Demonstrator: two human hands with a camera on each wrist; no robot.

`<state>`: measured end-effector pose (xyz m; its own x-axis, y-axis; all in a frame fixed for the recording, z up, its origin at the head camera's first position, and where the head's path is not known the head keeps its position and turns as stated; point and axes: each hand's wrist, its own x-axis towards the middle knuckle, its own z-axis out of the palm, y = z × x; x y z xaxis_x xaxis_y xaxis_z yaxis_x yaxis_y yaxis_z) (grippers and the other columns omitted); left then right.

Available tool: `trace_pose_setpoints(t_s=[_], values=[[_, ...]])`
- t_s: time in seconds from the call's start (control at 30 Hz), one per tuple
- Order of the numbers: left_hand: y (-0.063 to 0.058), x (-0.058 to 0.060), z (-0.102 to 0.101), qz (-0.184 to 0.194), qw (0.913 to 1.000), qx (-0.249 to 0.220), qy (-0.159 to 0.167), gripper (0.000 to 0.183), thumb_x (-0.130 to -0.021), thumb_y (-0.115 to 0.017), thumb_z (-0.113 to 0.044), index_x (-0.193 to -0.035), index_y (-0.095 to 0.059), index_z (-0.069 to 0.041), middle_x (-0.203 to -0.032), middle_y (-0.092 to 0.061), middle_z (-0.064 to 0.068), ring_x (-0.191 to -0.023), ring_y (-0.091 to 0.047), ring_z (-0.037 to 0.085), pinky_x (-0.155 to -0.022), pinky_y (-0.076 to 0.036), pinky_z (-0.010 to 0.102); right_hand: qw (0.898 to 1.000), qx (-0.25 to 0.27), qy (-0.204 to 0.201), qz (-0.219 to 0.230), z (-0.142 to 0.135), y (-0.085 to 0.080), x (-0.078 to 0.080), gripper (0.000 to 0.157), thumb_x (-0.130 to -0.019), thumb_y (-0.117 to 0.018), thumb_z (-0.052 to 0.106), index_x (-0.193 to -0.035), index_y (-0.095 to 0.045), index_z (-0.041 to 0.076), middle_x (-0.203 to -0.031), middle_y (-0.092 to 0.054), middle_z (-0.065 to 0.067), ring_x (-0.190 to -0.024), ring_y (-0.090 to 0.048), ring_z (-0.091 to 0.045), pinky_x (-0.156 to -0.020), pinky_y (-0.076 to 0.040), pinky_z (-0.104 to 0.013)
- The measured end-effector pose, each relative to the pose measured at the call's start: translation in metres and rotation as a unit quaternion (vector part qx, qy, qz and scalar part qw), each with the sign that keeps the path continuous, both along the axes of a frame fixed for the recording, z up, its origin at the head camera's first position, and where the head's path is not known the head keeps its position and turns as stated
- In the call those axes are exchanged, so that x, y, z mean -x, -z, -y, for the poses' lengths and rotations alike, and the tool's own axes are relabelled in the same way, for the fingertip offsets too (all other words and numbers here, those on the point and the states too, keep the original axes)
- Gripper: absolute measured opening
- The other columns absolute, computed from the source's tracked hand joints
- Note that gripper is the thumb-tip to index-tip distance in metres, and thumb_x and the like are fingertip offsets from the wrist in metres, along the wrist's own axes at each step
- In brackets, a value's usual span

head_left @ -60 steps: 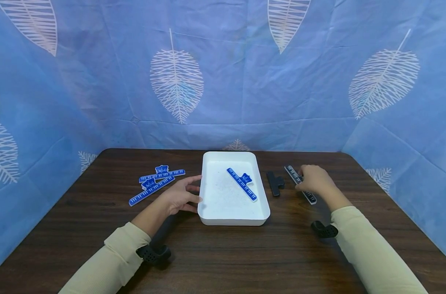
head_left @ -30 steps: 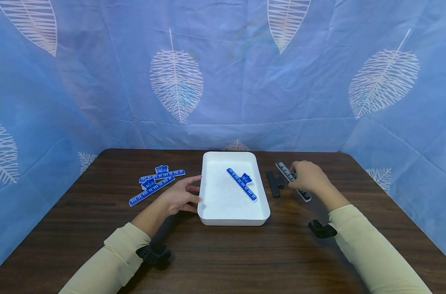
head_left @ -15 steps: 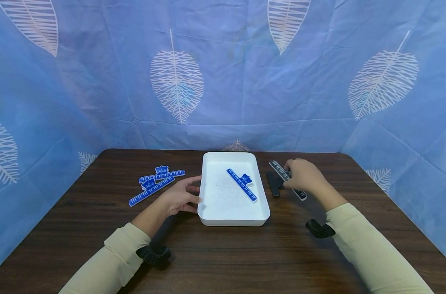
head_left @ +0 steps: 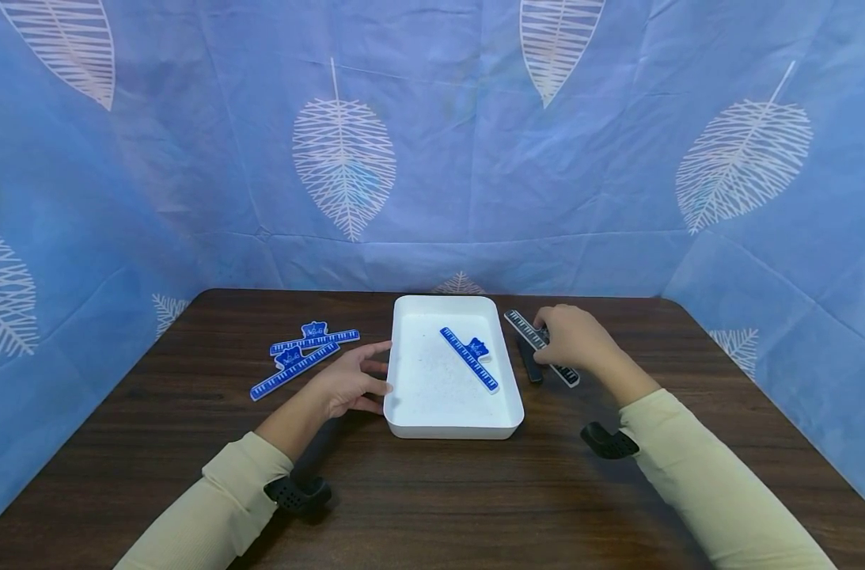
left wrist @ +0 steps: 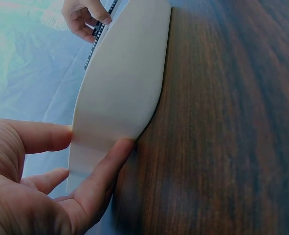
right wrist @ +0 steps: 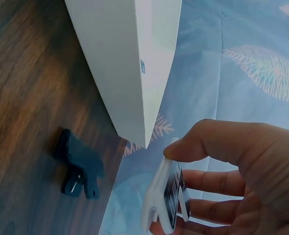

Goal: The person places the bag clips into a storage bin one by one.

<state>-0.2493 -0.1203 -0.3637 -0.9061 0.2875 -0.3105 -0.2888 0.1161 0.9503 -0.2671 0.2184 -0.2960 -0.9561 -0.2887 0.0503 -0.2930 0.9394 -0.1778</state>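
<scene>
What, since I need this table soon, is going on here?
A person's right hand holds a striped black clip above the table, right of the white tray. The left hand touches the tray's left side. One blue clip lies in the tray, two blue clips left of it, and a second black clip right of it.

1. The tray (head_left: 425, 388) at the head view's centre looks like smooth plastic with a satin sheen.
2. The blue clips (head_left: 293, 371), left and centre, look like smooth printed plastic.
3. The black-and-white clip (head_left: 522, 324), right of centre, has a similar finish.
4. The dark clip (right wrist: 88, 166), lower left of the right wrist view, looks plastic, with one bright glint.
5. The tabletop (head_left: 432, 507) shows wood grain.
6. The backdrop (head_left: 432, 174) above is creased cloth.
</scene>
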Motion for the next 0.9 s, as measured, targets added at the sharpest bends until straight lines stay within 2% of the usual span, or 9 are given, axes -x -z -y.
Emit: trace_pose_setpoints(t_s=[0.23,0.5,0.9], values=[[0.0,-0.001,-0.001,-0.002,1.0,-0.002,-0.005,0.081,-0.085,-0.062,0.015,-0.153,-0.032,-0.015,-0.14,-0.042,0.024,-0.103,-0.062,0.039,-0.075,-0.058,0.051,1.0,-0.019,-0.019,-0.005,0.01,-0.002,0.001,0.043,-0.073,-0.074,0.015,-0.108,-0.064,-0.006,-0.088,-0.062,-0.012,-0.072,-0.057,-0.022,-0.062,-0.053,-0.037],[0.001,0.0,0.0,-0.003,1.0,0.001,-0.004,0.081,-0.084,-0.063,0.015,-0.153,-0.032,-0.015,-0.139,-0.042,0.025,-0.104,-0.062,0.039,-0.075,-0.058,0.051,1.0,-0.02,-0.022,-0.002,0.022,-0.004,0.001,0.044,-0.073,-0.076,0.016,-0.109,-0.064,-0.006,-0.089,-0.063,-0.012,-0.073,-0.058,-0.022,-0.064,-0.053,-0.036],[0.001,0.0,-0.001,-0.004,1.0,0.002,-0.005,0.081,-0.085,-0.063,0.015,-0.153,-0.031,-0.015,-0.139,-0.042,0.024,-0.105,-0.062,0.039,-0.075,-0.058,0.051,0.999,-0.027,-0.032,0.004,0.039,-0.005,0.005,0.047,-0.074,-0.077,0.018,-0.113,-0.065,-0.005,-0.097,-0.066,-0.013,-0.081,-0.058,-0.024,-0.072,-0.052,-0.04]])
